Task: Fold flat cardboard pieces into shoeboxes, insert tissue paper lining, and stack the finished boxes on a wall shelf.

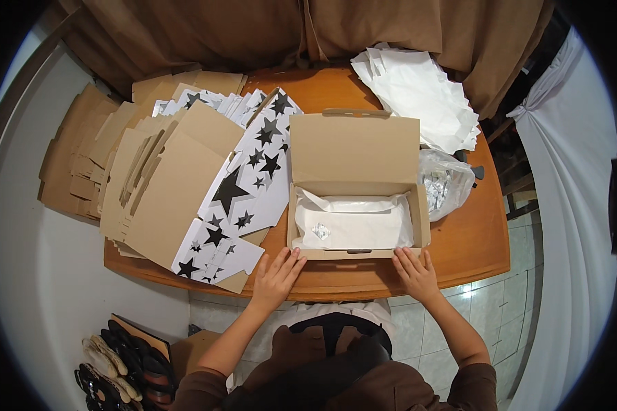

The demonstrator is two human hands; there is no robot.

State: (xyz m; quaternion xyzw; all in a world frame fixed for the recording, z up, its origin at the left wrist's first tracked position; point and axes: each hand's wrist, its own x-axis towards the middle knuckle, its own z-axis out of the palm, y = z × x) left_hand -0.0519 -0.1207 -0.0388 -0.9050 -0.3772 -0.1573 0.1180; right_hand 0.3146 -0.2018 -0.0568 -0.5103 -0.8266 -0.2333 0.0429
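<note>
The head view looks from above, from the wearer's own head, steeply down and slightly forward. The brown shirt (404, 383) stands at the lower edge, the wooden table (469, 240) across the middle, and the brown curtain (418, 27) closes the top. The camera is near enough that the open cardboard box (355, 154) shows clearly, yet its fisheye lens is so wide that the white wall (62, 274) and the white drape (562, 226) curve toward the dark rim.

Left hand (276, 277), right hand (416, 275) at front corners of open box (354, 148); inside, white paper (369, 226), seemingly silvery packet (320, 231) atop.
</note>
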